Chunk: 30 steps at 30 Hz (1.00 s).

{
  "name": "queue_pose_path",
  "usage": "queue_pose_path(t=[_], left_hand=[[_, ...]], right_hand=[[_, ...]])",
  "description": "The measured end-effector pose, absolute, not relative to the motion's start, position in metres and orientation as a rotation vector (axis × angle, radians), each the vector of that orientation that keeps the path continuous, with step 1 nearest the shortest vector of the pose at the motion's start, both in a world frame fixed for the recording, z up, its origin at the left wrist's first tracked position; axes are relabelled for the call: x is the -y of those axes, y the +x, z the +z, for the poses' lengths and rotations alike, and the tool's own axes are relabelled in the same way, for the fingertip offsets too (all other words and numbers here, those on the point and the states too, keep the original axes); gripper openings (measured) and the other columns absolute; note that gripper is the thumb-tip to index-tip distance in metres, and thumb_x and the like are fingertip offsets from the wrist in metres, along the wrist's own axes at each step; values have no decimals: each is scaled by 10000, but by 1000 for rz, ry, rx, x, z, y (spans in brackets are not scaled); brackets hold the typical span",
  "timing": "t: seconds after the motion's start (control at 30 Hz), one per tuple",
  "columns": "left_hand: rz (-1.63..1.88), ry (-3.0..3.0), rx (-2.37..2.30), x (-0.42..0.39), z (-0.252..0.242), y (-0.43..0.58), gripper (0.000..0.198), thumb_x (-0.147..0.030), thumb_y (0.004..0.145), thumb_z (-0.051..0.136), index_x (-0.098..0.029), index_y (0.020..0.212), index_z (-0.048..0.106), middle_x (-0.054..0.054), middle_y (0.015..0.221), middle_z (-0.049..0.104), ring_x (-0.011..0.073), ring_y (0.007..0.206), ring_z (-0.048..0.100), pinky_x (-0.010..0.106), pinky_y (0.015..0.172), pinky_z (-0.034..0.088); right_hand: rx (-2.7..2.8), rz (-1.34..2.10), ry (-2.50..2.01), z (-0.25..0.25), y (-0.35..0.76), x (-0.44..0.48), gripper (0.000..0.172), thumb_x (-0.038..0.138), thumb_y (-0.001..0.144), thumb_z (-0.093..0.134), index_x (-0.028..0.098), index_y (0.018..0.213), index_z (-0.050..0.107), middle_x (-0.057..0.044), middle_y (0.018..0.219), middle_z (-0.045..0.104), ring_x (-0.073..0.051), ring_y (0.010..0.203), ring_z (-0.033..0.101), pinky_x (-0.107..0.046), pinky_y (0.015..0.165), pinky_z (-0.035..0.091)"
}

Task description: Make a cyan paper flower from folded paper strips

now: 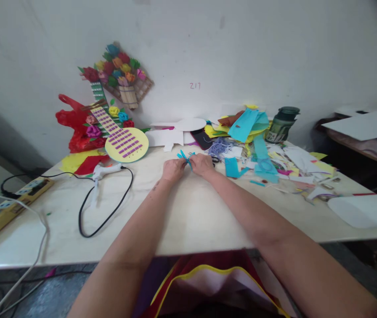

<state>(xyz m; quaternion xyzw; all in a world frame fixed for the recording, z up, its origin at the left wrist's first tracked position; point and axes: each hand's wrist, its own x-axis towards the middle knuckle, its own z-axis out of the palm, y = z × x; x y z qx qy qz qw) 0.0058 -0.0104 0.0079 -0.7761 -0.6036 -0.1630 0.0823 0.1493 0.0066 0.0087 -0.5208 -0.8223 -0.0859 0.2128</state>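
Both hands meet near the middle of the table (204, 212). My left hand (174, 169) pinches a small piece of bright blue cut paper (184, 155), its pointed strips sticking up between the hands. My right hand (201, 164) closes on the same piece from the other side; its fingertips are partly hidden. Just right of that hand lie the black handles of a pair of scissors (215, 160), touching or close to it; I cannot tell which. Farther right is a flat scrap of blue paper (231, 168).
On the left lie a white glue gun (107, 171) with a looped black cord, and a power strip (16, 212). A paper guitar (127, 145) leans behind them. Paper scraps (294, 163), a dark green bottle (281, 125) and a white board (367, 210) occupy the right side.
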Motion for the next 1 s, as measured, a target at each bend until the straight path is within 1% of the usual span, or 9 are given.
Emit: queue_pose_path(t=[0.1,0.23,0.37,0.47,0.6,0.67,0.87,0.93,1.0], left_hand=[[-482,-2285,1862,13,10,4,307,-353,868,360,-262,999,622,58,929,681,196,867,615,275,720,398],[-465,-2282,1880,15,13,1,291,-340,862,372,-249,993,614,65,942,674,186,882,608,264,721,400],[-448,-2262,1877,13,12,-1,275,-305,851,378,-230,986,606,76,913,672,190,848,613,267,701,400],[-457,-2232,1882,12,10,-3,265,-274,841,384,-232,992,598,75,890,672,199,822,617,272,680,396],[-506,-2224,1877,12,10,-5,264,-304,846,387,-252,996,597,67,897,668,195,827,613,268,684,391],[-511,-2228,1880,13,10,-5,269,-319,850,384,-258,1003,596,63,899,666,190,835,610,264,690,389],[-499,-2231,1885,11,11,-7,288,-331,860,360,-264,999,603,58,913,664,190,830,605,265,682,387],[-509,-2242,1871,10,10,-8,290,-326,861,358,-265,1003,603,56,916,663,191,831,604,265,679,388],[-524,-2252,1854,10,10,-9,279,-313,855,373,-268,1006,603,50,918,662,190,841,601,262,682,388]], right_hand=[[2290,-174,-1361,6,153,-12,299,294,862,384,199,953,652,-80,902,650,-184,829,571,-264,670,338],[2295,-114,-1265,2,159,-19,287,301,860,406,199,944,661,-66,886,652,-169,822,562,-251,686,344],[2284,-100,-1188,0,159,-20,282,292,859,415,208,955,666,-57,901,657,-157,841,561,-238,708,349],[2270,-90,-1152,2,157,-16,285,322,849,432,211,961,670,-54,915,665,-153,847,564,-232,708,348],[2212,-32,-1251,8,156,-11,366,351,864,378,188,781,695,-48,803,678,-147,756,569,-232,643,336],[2145,-13,-1290,9,157,-11,391,355,867,360,179,755,691,-46,767,679,-145,718,569,-234,625,333],[2001,58,-1291,6,160,-17,291,294,818,447,195,1002,648,-36,821,690,-158,741,589,-245,669,386],[2014,71,-1289,7,161,-18,291,272,799,481,202,1036,636,-31,831,685,-161,761,586,-254,690,399],[2049,22,-1247,7,162,-18,273,274,791,505,199,1011,648,-40,858,669,-168,817,570,-263,717,402]])
